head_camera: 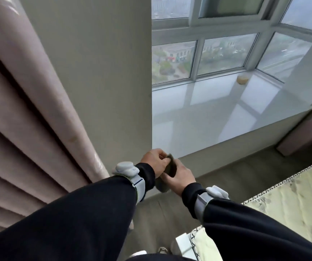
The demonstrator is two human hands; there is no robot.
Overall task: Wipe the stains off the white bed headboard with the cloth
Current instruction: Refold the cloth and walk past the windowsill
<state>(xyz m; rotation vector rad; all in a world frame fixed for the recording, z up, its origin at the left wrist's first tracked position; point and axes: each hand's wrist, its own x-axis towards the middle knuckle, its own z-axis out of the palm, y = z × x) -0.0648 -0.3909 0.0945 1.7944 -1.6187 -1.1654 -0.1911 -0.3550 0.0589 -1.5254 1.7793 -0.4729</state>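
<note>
— Where's the cloth?
— Held between both hands, in the air by the near corner of the window sill [207, 119]. The left hand [154, 161] pinches the top of the dark cloth [171, 166] with curled fingers. The right hand [180, 178] grips it from below.
— And the headboard?
— A white edge [183, 243] shows at the bottom, beside the corner of the mattress [292, 194]. I cannot tell whether it is the headboard. The cloth is well apart from it.
— Any writing?
— Red shop signs [170, 58] outside the window, too small to read.
— Anything else?
— A grey band [127, 169] on each wrist, and a small tan lump [242, 79] on the sill.
</note>
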